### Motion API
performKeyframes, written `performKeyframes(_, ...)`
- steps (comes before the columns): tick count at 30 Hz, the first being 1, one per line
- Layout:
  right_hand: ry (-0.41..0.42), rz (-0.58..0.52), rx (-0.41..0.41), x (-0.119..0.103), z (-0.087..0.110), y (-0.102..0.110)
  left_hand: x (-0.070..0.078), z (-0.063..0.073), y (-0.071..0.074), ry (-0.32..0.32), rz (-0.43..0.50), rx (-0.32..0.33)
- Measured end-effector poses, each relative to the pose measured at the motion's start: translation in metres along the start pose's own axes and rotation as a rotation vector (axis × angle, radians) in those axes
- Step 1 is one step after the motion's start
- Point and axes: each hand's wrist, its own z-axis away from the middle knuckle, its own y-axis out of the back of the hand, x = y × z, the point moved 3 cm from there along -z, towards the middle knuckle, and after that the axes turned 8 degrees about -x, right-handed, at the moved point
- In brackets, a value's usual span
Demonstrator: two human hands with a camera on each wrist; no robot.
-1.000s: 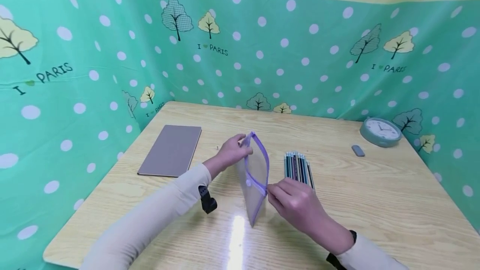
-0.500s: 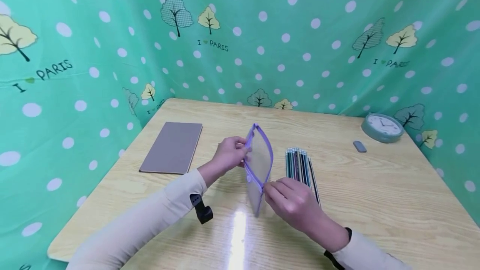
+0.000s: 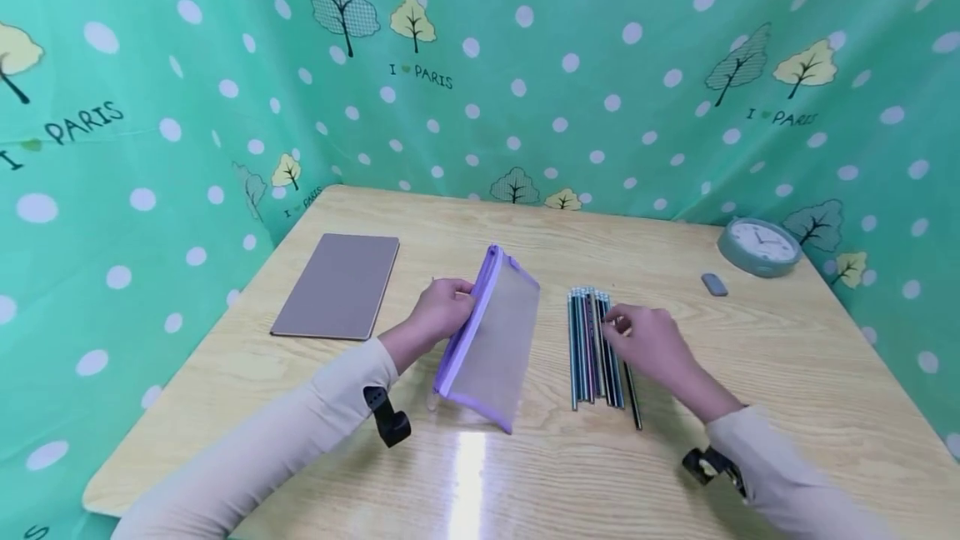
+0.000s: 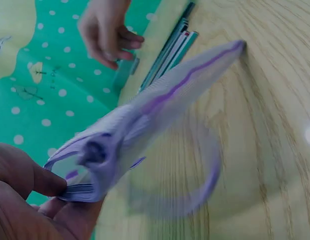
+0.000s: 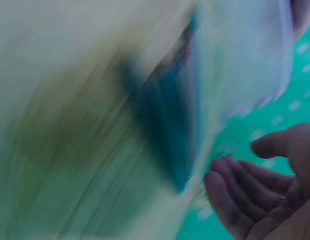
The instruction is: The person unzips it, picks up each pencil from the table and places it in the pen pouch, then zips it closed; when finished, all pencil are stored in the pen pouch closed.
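My left hand (image 3: 441,307) pinches the zippered edge of a translucent mesh zipper pouch (image 3: 498,342) with purple trim. The pouch hangs tilted above the table, its flat side facing right. In the left wrist view, thumb and fingers grip the pouch (image 4: 144,112) at its zipper band, and a wrist loop dangles from one end. To the right, a bundle of pencils (image 3: 587,348) lies side by side, with one pencil angled apart. Over the pencils' far right end hovers my right hand (image 3: 651,342), fingers loosely bent. The right wrist view is blurred; its thumb and fingers stand apart with nothing between them.
A grey-brown notebook (image 3: 339,286) lies at the left of the wooden table (image 3: 757,373). A small grey-blue eraser (image 3: 715,284) and a round teal clock (image 3: 760,247) are at the back right. A dotted green curtain (image 3: 570,98) hangs behind.
My right hand has let go of the pouch's near corner and moved right to the pencils. The pouch, still held by my left hand, has turned and its mouth has narrowed.
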Motion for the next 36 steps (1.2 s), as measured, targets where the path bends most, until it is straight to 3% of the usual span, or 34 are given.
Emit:
performKeyframes(3,-0.124,0.099,-0.112,0.029,-0.01,0.001,-0.002,-0.001,0.0,0.01,-0.017,-0.012)
performKeyframes(6,-0.188,0.112,-0.19,0.042,-0.016,-0.001,-0.004,-0.002,0.0,0.017,0.006,-0.036)
performKeyframes(13,-0.224,0.077,-0.261,0.04,-0.031,0.0,-0.008,-0.002,0.002,0.016,0.121,-0.083)
performKeyframes(18,-0.309,0.054,-0.325,0.04,-0.037,0.0,-0.015,-0.004,0.001,0.035,0.219,-0.109)
performKeyframes(23,-0.368,0.064,-0.35,0.04,-0.039,-0.002,-0.019,-0.007,-0.001,0.035,0.303,-0.135)
performKeyframes(26,-0.361,0.079,-0.363,0.037,-0.04,-0.001,-0.02,-0.008,0.0,0.028,0.331,-0.135)
performKeyframes(32,-0.333,0.115,-0.358,0.033,-0.042,-0.002,-0.023,-0.008,0.001,0.022,0.346,-0.145)
performKeyframes(36,-0.342,0.08,-0.318,0.036,-0.037,0.002,-0.025,-0.009,-0.003,0.028,0.342,-0.156)
